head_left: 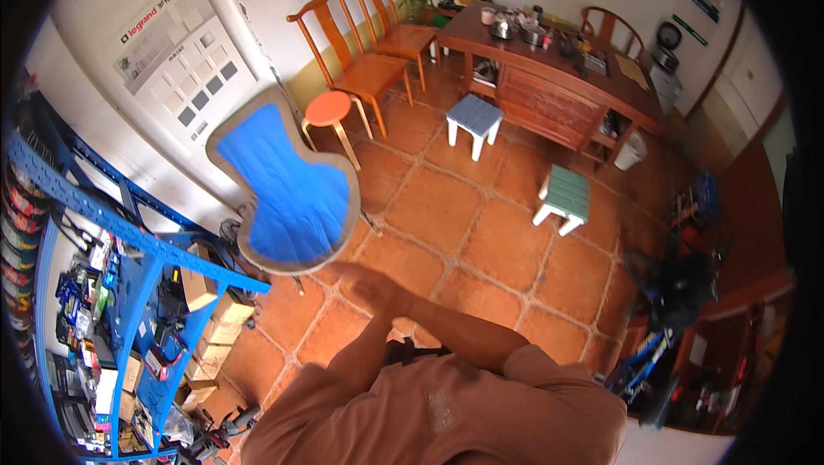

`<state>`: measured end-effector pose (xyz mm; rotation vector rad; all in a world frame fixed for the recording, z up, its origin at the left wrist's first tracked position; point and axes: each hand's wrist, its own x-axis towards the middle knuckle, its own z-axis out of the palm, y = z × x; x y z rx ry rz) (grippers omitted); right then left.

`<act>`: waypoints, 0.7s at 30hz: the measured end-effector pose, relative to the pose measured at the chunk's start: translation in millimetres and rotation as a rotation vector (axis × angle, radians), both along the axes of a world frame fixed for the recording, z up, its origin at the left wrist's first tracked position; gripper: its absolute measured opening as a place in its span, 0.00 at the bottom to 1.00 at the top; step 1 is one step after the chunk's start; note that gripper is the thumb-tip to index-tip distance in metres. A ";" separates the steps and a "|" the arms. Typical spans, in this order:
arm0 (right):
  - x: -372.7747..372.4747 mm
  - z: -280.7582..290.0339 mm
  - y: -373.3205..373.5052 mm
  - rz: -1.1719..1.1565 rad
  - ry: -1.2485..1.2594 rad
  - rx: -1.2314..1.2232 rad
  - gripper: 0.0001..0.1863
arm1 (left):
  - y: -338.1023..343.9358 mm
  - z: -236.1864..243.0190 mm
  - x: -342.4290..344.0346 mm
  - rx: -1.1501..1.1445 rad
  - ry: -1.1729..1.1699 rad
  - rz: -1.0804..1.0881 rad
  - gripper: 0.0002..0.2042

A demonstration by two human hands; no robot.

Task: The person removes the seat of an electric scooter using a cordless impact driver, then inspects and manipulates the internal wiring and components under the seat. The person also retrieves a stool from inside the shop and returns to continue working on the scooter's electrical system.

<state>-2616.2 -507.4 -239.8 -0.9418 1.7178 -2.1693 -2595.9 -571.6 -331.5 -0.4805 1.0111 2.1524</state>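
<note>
In front of my body my forearms cross toward each other, and the hands overlap. My right hand (pixel 367 286) reaches to the left and is smeared by motion, its fingers blurred. My left hand (pixel 391 302) is mostly hidden where the two meet at the wrists. Nothing held can be made out in either. Nearest to them stands a round-backed lounge chair (pixel 287 182) with a blue fabric seat and a grey-brown padded rim. Its lower rim lies just beyond the fingers; contact cannot be told.
Blue metal shelving (pixel 129 233) with boxes and small goods rises on the left. An orange round stool (pixel 329 109), wooden chairs (pixel 371 75), a blue-topped stool (pixel 474 115) and a green-topped stool (pixel 565 194) stand on the tiled floor (pixel 429 207). A carved desk (pixel 549 91) is at the back.
</note>
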 end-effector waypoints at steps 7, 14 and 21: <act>-182.1 7.4 -41.3 0.005 0.807 0.333 0.31 | -96.3 -4.5 -174.0 0.313 0.030 0.504 0.38; -372.0 -278.5 219.7 0.249 -0.471 1.806 0.28 | -250.8 -55.4 -273.9 -0.368 -0.116 0.998 0.32; -634.4 -335.0 142.2 0.105 -0.165 1.420 0.25 | -169.0 -105.2 -120.2 -0.542 -0.640 1.048 0.14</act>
